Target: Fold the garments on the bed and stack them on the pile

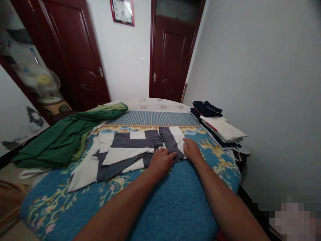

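- Here's the grey-and-white striped cloth [132,142], right under my left hand [162,162], its folded end reaching my right hand [192,149].
- Left fingers lie loosely bent on top, thumb out sideways; right fingers curl at the white edge, but whether they pinch it, I can't tell.
- Looks light and limp to me, likely quick to wrinkle, nothing to break.
- Best hold, I'd judge: that folded edge at my right fingertips, left fingers pressing the layers flat.
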`<state>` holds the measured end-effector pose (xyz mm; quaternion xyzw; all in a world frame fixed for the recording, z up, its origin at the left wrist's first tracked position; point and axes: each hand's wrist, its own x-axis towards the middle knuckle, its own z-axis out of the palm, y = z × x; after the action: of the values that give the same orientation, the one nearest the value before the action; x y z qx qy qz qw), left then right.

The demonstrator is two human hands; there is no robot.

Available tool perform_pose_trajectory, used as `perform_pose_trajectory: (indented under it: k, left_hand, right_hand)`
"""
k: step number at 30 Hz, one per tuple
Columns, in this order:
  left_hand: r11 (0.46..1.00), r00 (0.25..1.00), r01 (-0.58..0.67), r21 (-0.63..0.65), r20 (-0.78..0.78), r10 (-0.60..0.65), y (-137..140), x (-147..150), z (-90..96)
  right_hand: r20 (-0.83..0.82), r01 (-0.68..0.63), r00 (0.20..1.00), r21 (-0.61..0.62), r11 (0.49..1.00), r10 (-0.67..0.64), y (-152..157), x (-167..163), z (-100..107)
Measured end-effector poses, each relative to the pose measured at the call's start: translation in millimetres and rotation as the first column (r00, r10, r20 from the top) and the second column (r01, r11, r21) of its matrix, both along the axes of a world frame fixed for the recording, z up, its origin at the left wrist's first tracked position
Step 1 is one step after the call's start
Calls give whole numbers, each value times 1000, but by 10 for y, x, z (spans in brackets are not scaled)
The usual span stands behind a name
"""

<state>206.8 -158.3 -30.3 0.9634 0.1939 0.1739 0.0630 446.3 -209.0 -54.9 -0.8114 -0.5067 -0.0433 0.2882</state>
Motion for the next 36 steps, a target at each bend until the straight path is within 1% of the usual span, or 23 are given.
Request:
perform_pose_trajectory:
  k: [2,4,8,10,13,15,17,20,22,26,29,32,34,36]
  left_hand:
    - [1000,1000,-8,-3,-8,8,40,54,-4]
    - [999,1000,-20,-34,1,20,82,77,3]
    - [992,996,-79,-96,29,83,107,67,42]
    - [993,997,-78,-83,20,80,90,61,60]
    - [1000,1000,-10,-1,-1,10,47,82,64]
    - [999,1000,11,46,-19,-10,27,115,53]
    - [998,999,-19,52,-24,20,33,142,50]
    - [998,998,-60,19,19,60,111,110,87]
    - [999,1000,-27,23,15,27,196,29,130]
    - [995,993,77,66,-91,-70,328,-142,180]
    - [991,990,112,76,-98,-105,330,-177,172]
    - [986,988,142,84,-70,-137,282,-163,166]
    - [981,985,173,87,-47,-169,249,-156,170]
    - [978,981,196,70,-25,-195,221,-156,179]
  right_hand:
    - [20,-24,999,0,1000,24,20,-12,-39]
    - [30,-40,999,-8,999,41,23,-11,-57]
    - [44,-54,997,-47,997,56,12,12,-64]
    - [38,-41,998,-70,997,44,12,10,-62]
    - [34,-16,999,-110,994,20,17,-13,-52]
    - [44,-8,999,-128,992,13,18,-31,-41]
    - [55,-10,998,-133,991,17,14,-42,-33]
    - [60,-15,998,-127,992,23,7,-36,-37]
    - [58,-18,998,-127,992,26,5,-25,-50]
    - [59,-12,998,-129,992,20,4,-19,-58]
    - [59,-15,998,-134,991,23,-18,-43,-23]
    - [70,-5,997,-151,988,16,-47,-74,46]
    - [97,4,995,-125,992,9,-42,-90,109]
    - [131,-29,991,-53,998,36,5,-108,182]
